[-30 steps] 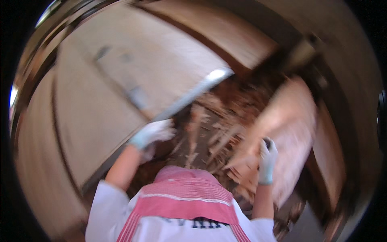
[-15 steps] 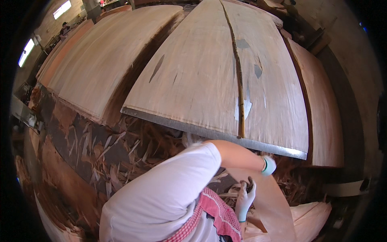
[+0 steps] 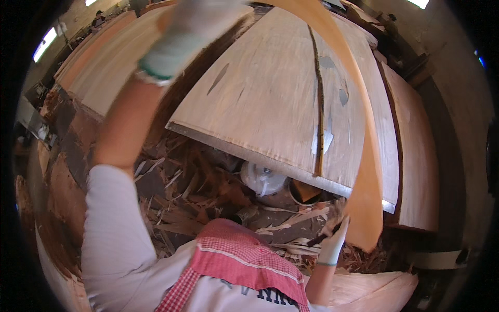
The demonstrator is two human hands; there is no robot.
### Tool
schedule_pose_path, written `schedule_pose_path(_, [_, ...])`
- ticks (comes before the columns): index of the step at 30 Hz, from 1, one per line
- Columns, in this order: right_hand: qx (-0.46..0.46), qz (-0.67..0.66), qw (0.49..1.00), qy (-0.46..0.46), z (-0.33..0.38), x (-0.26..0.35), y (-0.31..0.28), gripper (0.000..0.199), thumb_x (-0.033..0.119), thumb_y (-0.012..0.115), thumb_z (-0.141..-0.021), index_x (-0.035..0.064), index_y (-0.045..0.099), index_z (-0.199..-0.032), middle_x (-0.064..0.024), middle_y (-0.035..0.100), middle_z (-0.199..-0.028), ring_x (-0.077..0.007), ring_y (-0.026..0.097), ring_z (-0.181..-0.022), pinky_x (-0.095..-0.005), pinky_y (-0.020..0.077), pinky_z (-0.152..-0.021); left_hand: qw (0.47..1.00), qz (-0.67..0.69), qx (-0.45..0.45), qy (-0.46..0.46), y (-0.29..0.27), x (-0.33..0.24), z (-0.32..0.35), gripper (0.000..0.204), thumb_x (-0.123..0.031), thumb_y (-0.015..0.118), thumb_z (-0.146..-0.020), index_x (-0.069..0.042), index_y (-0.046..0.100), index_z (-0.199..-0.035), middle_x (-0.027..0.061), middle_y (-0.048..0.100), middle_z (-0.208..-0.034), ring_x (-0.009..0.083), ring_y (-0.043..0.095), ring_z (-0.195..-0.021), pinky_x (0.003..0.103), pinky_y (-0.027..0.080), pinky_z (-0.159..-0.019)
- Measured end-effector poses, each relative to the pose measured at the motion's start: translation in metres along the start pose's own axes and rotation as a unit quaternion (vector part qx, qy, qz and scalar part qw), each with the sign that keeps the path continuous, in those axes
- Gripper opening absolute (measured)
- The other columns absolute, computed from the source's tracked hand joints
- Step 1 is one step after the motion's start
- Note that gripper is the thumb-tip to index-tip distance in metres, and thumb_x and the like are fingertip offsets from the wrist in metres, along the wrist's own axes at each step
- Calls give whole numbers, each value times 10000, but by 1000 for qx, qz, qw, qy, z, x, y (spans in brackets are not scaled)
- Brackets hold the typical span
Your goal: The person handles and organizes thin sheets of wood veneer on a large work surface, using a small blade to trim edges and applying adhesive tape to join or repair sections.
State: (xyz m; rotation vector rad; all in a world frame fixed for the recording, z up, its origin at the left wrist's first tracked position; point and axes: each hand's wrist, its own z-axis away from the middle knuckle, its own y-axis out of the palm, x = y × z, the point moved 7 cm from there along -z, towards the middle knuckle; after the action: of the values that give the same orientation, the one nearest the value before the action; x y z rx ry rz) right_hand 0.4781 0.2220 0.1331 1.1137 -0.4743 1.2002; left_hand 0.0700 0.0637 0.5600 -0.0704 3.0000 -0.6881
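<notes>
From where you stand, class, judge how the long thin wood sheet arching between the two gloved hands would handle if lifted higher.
The veneer strip bows between left hand and right hand, so probably floppy. Thin, likely light. Splintered scraps below suggest it cracks easily.

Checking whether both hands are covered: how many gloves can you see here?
2. One glove is on the left hand, raised high at the top of the picture. The other glove is on the right hand, low down, gripping the bent veneer strip.

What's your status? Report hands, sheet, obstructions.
Left hand raised, gripping top of the long curved thin orange-tan wood veneer strip. Right hand low, at its lower end. Wood scraps heaped below.
</notes>
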Motion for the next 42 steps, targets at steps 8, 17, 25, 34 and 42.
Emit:
schedule_pose_path(8, [271,-222,934,73,-1,-17,177,679,560,516,-934,-18,465,-1288,-181,465,-1376,-48,394,-543,-151,286,-393,974,-186,119,-46,-189,113,141,418,116,492,-833,-41,601,-1204,74,630,-1233,215,570,-1187,324,419,-1035])
schedule_pose_path(17, [178,-178,967,35,-2,-93,276,605,574,564,-901,9,505,-1109,-182,623,-1169,-74,412,-525,-145,300,-391,952,-219,200,-71,-256,214,260,482,107,493,-700,-56,624,-1134,115,634,-1159,318,572,-1127,417,427,-1000])
schedule_pose_path(25, [-66,-37,997,-15,-29,-205,333,490,509,708,-832,132,424,-701,26,407,-571,-78,307,-417,-186,234,-344,956,-129,264,2,-252,335,295,350,19,593,-700,-48,640,-1040,127,636,-1073,327,599,-1040,446,473,-918])
schedule_pose_path(34, [-209,184,944,-179,-81,-186,321,246,273,638,-880,148,533,-696,36,450,-564,-92,385,-434,-264,300,-388,946,-22,323,10,-152,482,273,315,-88,557,-748,-20,637,-1045,164,622,-1091,362,572,-1056,461,431,-940])
schedule_pose_path(42, [-278,71,922,-260,-135,-145,370,130,151,616,-897,111,561,-786,35,472,-586,-62,375,-418,-223,283,-372,892,35,446,68,68,638,207,139,-194,550,-895,-81,622,-934,109,644,-934,325,592,-920,455,448,-816])
